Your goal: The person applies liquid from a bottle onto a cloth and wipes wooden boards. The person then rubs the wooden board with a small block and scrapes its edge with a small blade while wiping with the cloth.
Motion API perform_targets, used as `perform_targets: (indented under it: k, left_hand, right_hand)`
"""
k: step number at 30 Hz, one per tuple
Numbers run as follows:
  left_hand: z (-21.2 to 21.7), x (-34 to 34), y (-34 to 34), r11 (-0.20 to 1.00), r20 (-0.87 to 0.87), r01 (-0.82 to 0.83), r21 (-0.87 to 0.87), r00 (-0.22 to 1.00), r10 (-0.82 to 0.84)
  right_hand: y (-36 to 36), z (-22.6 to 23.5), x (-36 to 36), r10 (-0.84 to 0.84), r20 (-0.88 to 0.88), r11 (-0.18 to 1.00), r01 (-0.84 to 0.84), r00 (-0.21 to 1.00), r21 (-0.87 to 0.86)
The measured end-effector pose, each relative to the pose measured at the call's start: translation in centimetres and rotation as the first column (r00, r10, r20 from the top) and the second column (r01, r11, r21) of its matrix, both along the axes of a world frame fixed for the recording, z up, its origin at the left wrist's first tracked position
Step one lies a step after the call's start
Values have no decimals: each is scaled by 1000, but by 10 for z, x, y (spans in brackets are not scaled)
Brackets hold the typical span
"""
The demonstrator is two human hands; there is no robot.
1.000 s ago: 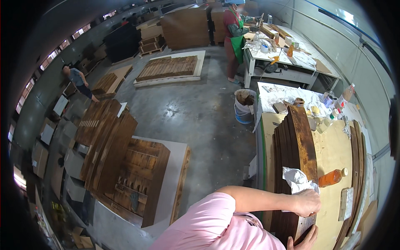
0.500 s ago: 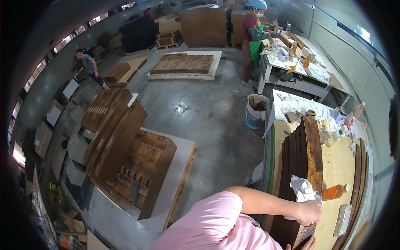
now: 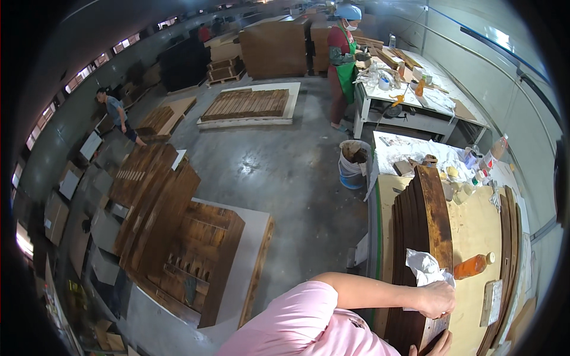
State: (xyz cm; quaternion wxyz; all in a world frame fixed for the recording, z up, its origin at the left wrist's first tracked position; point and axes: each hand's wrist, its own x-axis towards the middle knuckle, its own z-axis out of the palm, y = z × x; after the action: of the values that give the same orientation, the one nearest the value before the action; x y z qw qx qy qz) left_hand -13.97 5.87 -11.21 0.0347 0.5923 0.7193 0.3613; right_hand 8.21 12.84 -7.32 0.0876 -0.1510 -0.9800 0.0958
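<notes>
My left hand is closed on a crumpled white cloth, low against the top of a stack of dark brown wooden boards standing on edge. Below it, at the near end of the stack, my right hand shows only partly at the lower edge. Its thumb and fingers lie on either side of the nearest board end, and the rest is cut off. An orange bottle with a pale cap lies on the workbench just right of my left hand. Near it rests a flat pale block.
More long boards line the bench's right side. Bottles and rags cover its far end. A bucket stands on the floor. Stacked panels occupy the left. A co-worker in a green apron stands at another table; another person is far left.
The whole view has shifted slightly left and down. My hands keep nearly the same places on the cloth and boards. The co-worker's hands are lower relative to the body.
</notes>
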Motion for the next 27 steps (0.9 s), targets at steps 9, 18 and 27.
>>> perform_targets:
  k: [9,18,27]
  left_hand:
    - [6,0,-6,999,7,46,-15,999,-46]
    - [3,3,-7,1000,-54,6,23,999,-5]
    - [17,4,-9,995,-195,-6,-102,981,-14]
  right_hand:
    - [-7,8,-3,-35,44,999,37,998,-29]
    - [-8,8,-3,-44,48,998,46,998,-42]
    - [-12,17,-3,-33,36,998,35,999,-50]
